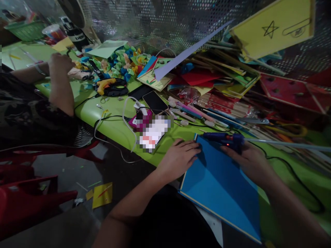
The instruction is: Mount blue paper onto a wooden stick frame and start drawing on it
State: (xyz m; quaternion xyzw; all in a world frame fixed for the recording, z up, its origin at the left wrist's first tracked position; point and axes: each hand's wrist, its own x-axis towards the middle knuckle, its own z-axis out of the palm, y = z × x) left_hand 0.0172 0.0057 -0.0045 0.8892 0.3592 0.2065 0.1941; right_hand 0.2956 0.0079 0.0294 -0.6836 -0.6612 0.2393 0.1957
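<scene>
A blue sheet of card (219,186) lies on the green table (113,127) in front of me, its near edge hanging over the table's rim. My left hand (179,155) rests on the sheet's left corner, fingers curled and pressed down on it. My right hand (248,160) grips a blue glue gun (224,139) with a small red light, its nozzle pointing left along the sheet's far edge. A thin glue stick juts out to the right from the gun's back.
Another person sits at the left, a hand (59,63) near a pile of folded paper pieces (121,63). A yellow glue gun (107,84), a phone (155,101), cables, pens, wooden sticks and coloured card stacks (207,77) crowd the table. Red plastic chairs (26,199) stand at the left.
</scene>
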